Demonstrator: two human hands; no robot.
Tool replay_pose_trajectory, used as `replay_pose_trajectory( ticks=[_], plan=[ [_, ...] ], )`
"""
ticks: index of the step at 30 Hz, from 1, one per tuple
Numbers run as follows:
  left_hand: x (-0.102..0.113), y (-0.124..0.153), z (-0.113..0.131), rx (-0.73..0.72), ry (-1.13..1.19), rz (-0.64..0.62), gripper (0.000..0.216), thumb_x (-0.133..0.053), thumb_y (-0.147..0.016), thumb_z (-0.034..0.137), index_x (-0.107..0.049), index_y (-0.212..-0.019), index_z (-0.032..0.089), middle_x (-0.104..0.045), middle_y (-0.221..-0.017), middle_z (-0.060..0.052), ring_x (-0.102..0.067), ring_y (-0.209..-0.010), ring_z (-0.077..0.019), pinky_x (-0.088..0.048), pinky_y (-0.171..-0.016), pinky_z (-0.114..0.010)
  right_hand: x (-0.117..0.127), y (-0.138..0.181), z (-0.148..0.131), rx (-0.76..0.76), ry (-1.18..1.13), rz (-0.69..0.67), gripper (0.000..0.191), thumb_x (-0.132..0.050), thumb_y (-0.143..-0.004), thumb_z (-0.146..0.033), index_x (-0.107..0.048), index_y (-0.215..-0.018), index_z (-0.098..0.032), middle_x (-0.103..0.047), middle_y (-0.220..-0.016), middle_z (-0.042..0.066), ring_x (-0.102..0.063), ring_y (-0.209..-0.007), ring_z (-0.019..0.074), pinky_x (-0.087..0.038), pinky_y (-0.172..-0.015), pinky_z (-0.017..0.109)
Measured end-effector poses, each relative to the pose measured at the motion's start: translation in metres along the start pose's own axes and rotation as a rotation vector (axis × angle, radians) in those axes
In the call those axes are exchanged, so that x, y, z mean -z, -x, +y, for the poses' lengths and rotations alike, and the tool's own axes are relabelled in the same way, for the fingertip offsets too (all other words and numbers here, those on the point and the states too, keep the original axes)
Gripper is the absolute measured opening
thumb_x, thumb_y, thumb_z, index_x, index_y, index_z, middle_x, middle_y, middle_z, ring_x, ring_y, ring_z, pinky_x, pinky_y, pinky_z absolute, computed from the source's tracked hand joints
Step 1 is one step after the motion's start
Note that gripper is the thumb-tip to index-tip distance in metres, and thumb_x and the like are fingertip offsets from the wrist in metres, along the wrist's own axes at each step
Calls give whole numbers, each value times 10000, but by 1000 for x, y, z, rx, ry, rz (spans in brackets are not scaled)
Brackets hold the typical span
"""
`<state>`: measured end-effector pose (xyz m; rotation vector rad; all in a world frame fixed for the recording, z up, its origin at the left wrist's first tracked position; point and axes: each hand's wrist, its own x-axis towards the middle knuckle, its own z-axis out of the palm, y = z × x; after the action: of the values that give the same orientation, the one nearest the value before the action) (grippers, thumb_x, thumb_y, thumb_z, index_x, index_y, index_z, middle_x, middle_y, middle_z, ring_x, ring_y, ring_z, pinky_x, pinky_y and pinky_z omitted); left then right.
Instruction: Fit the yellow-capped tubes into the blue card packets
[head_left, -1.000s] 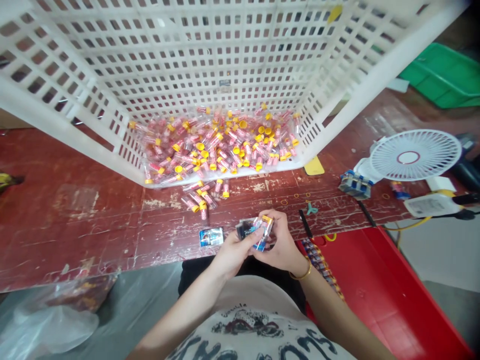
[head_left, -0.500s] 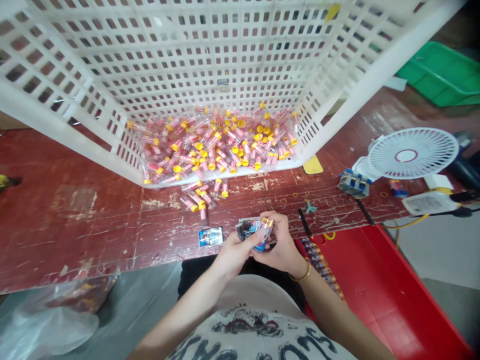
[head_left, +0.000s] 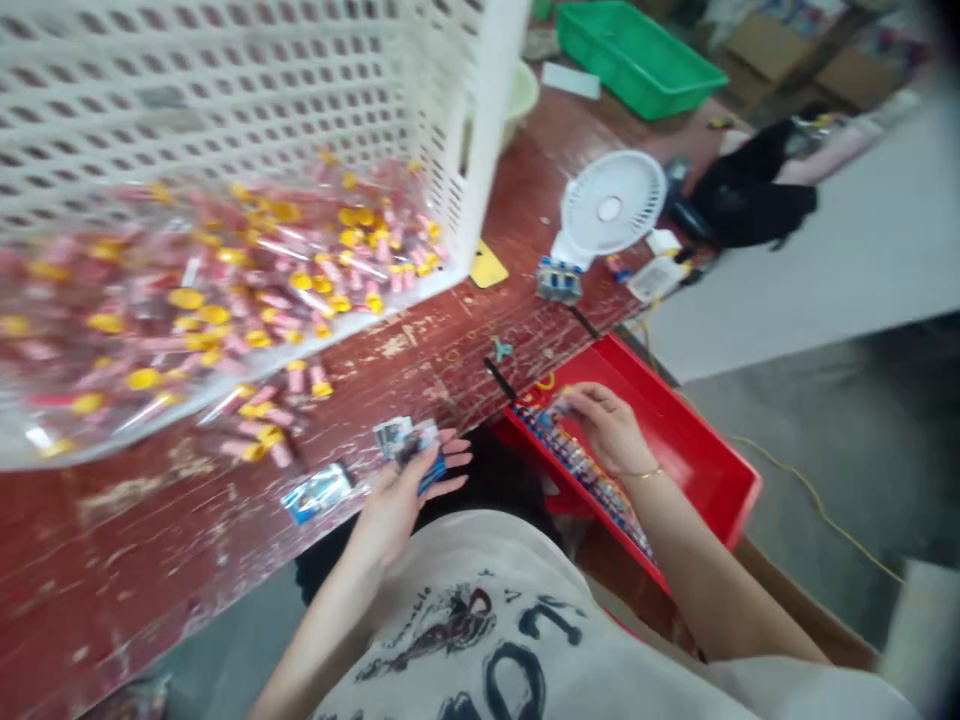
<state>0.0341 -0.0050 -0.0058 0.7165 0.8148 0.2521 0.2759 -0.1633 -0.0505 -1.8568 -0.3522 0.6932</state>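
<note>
Right hand (head_left: 606, 432) palm-down over red tray (head_left: 686, 450), perhaps around a small pack (head_left: 557, 407).

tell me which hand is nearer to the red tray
Right. The right hand is over the red tray; the left hand is outside it, off to its left, holding small packets.

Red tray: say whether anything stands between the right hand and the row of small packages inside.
Nothing visible does: the right hand is over the red tray, at the table-side end of the row of packages.
</note>
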Motion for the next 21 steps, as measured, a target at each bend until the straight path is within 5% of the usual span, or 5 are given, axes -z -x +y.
replay_pose_trajectory(
  ticks=[2, 6, 14, 17, 21],
  plan=[
    [-1, -3, -3, 22, -54, -26, 419, -655, -801, 376, -610, -1145, 142, -675, -1133, -132, -635, -1042, -272, -553, -827, -398, 74, 8, 44, -186, 230, 326, 175, -559, -854, -338, -597, -938, -189, -661, -999, 44, -628, -925, 158, -510, -816, 281],
    [-5, -8, -7, 46, -170, -66, 473, -637, -820, 364, -546, -1234, 153, -678, -1134, -137, -649, -1024, -269, -561, -810, -384, 169, 57, 124, -487, 391, 448, 164, -620, -843, -280, -622, -836, -116, -655, -886, 67, -628, -842, 175, -520, -739, 306],
    [-13, -9, -7, 17, -232, -53, 449, -670, -791, 370, -585, -1177, 159, -688, -1125, -132, -663, -1000, -270, -567, -801, -377, 154, 85, 198, -802, 480, 231, 239, -548, -912, -308, -583, -1072, -134, -626, -1003, 49, -626, -813, 136, -548, -699, 304],
    [-7, -9, -8, 0, -226, -8, 430, -697, -767, 360, -608, -1131, 149, -699, -1097, -131, -683, -941, -259, -578, -763, -365, 163, 81, 188, -734, 571, 244, 193, -569, -892, -260, -580, -1019, -115, -623, -864, 28, -610, -698, 118, -531, -632, 278],
    [5, -4, -11, -6, -208, 46, 395, -743, -717, 364, -658, -1016, 120, -722, -1024, -147, -704, -857, -257, -585, -709, -349, 158, 57, 141, -416, 676, 204, 186, -575, -757, -97, -560, -936, -141, -585, -734, 29, -597, -671, 168, -506, -670, 320]
  ],
)
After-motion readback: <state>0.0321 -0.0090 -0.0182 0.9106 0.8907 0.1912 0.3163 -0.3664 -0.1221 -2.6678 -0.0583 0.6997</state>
